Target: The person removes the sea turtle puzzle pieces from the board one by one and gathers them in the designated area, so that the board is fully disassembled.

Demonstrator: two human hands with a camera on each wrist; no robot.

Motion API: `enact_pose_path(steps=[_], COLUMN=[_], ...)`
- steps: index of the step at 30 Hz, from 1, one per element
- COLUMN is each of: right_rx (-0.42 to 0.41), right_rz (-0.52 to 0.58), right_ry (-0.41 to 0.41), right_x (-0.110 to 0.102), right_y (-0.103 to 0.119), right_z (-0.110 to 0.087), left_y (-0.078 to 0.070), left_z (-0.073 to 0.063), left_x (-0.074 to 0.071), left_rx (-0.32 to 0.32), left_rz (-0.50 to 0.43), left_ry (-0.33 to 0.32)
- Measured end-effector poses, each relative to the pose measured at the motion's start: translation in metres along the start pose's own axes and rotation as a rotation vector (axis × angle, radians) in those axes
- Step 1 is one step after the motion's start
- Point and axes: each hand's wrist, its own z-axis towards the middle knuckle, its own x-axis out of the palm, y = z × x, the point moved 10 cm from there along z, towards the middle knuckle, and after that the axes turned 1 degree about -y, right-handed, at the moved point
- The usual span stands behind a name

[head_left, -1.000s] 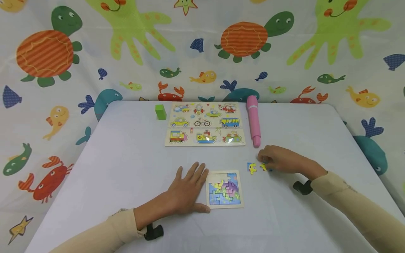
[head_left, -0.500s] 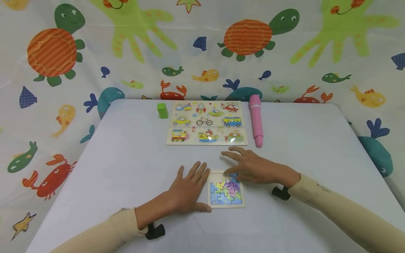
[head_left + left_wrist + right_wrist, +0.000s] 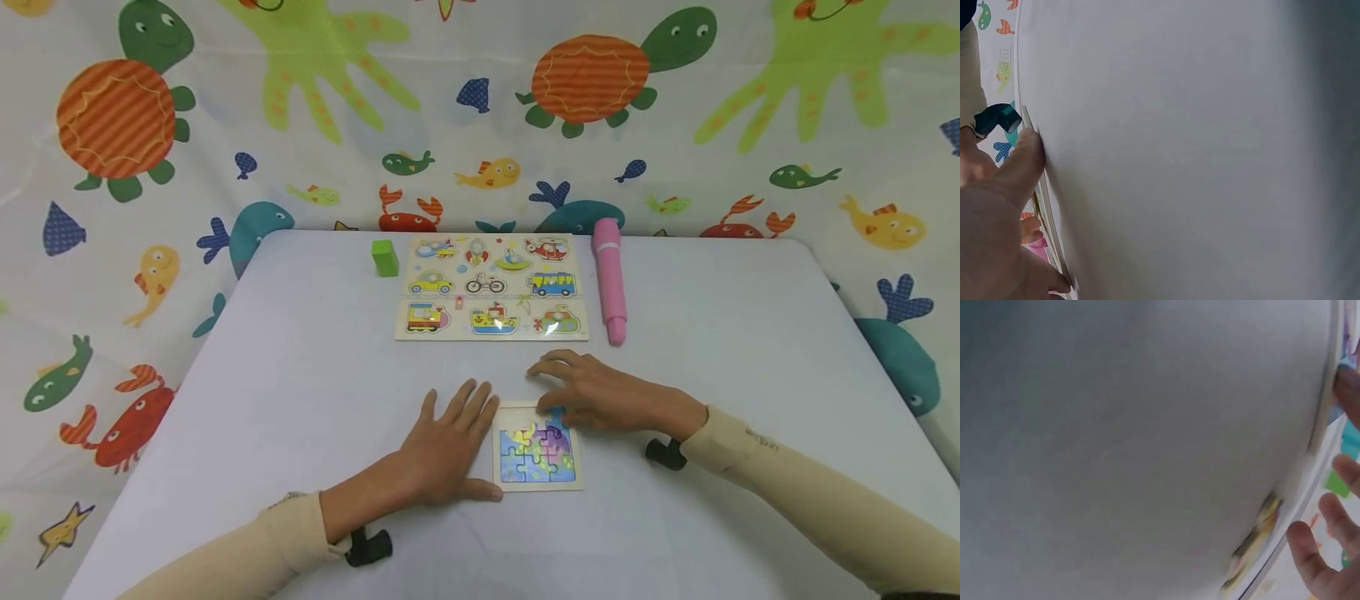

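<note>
A small square jigsaw puzzle (image 3: 536,458) in a pale wooden frame lies on the white table, its picture blue, yellow and purple. My left hand (image 3: 442,454) lies flat with fingers spread, the fingertips and thumb at the frame's left edge. My right hand (image 3: 600,392) reaches over the frame's upper right corner. Its index finger and thumb pinch a blue puzzle piece (image 3: 556,412), mostly hidden by the fingers; the other fingers stretch out to the left. In the right wrist view the thumb (image 3: 1349,394) is at the frame's edge.
Behind the frame lies a wooden peg puzzle board (image 3: 491,287) with vehicle pictures. A green block (image 3: 386,258) stands left of it, and a thick pink marker-like stick (image 3: 611,283) lies to its right. A sea-animal curtain (image 3: 450,108) hangs behind the table.
My right hand has moved left from the loose puzzle pieces to the top of the frame, bringing a piece. The left hand has stayed at the frame's left edge.
</note>
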Motion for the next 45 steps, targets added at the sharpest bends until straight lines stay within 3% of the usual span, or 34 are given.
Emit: enact_pose_path(steps=[12, 16, 18, 20, 25, 28, 31, 35, 39, 45], right_rx=[-0.072, -0.066, -0.011, 0.097, 0.410, 0.501, 0.531, 0.543, 0.553, 0.604], right_rz=[-0.021, 0.063, 0.155, 0.256, 0.404, 0.444, 0.499, 0.533, 0.493, 0.415], right_ry=[-0.053, -0.060, -0.066, -0.083, -0.124, -0.109, -0.082, -0.028, -0.017, -0.062], right_x=[-0.005, -0.010, -0.018, -0.026, -0.042, -0.045, -0.043, -0.036, -0.031, -0.028], right_y=[0.015, 0.020, 0.016, 0.002, -0.055, -0.084, -0.103, -0.111, -0.114, -0.115], right_z=[-0.007, -0.011, -0.017, -0.029, -0.086, -0.114, -0.128, -0.133, -0.132, -0.135], left_y=[-0.003, -0.005, -0.005, -0.006, -0.008, -0.006, -0.002, 0.000, 0.000, -0.002], left_z=[0.000, 0.000, 0.001, 0.001, 0.002, 0.000, -0.003, -0.005, -0.005, -0.004], left_x=[-0.003, -0.002, -0.002, -0.002, -0.001, -0.001, -0.003, -0.004, -0.004, -0.006], left_rx=[0.013, 0.019, 0.021, 0.023, 0.029, 0.018, 0.002, -0.004, 0.005, 0.020], left_rz=[0.000, -0.001, -0.003, -0.012, -0.034, -0.029, -0.022, -0.024, -0.030, -0.037], left_ry=[-0.005, 0.004, 0.003, 0.002, -0.003, -0.009, -0.016, -0.020, -0.025, -0.028])
